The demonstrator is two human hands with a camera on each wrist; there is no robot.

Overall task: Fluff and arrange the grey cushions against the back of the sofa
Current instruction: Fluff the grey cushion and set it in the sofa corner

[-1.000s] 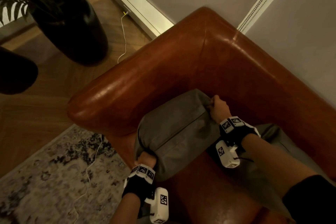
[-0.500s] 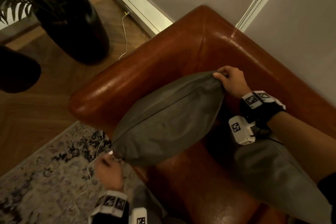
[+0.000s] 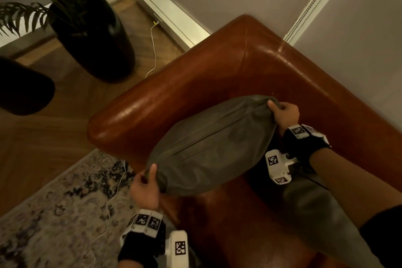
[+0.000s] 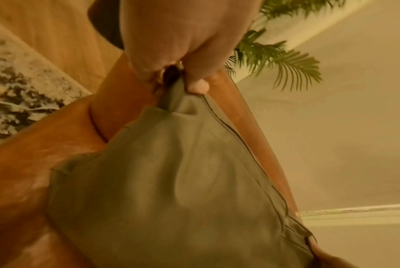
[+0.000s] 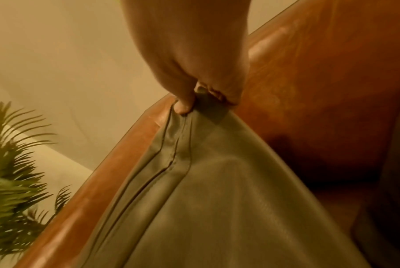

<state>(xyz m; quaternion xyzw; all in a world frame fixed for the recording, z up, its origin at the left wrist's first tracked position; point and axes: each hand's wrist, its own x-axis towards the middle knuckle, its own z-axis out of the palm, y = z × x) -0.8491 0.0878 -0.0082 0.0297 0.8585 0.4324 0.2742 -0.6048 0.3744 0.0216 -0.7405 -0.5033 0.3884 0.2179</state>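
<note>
Grey cushion (image 3: pixel 214 148) held above the seat in the sofa (image 3: pixel 217 72) corner, stretched between two corner pinches: left hand (image 3: pixel 144 189) clamped on the near corner, right hand (image 3: pixel 285 113) on the far one. Risk: small grips on bunched fabric may slip mid-shake, dropping it toward the rug (image 3: pixel 54 213). Second cushion (image 3: pixel 315 213) lies flat under the right arm.

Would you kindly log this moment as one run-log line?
phase: fluffing | grey cushion: held above sofa seat | left hand: pinches near corner | right hand: pinches far corner
</note>
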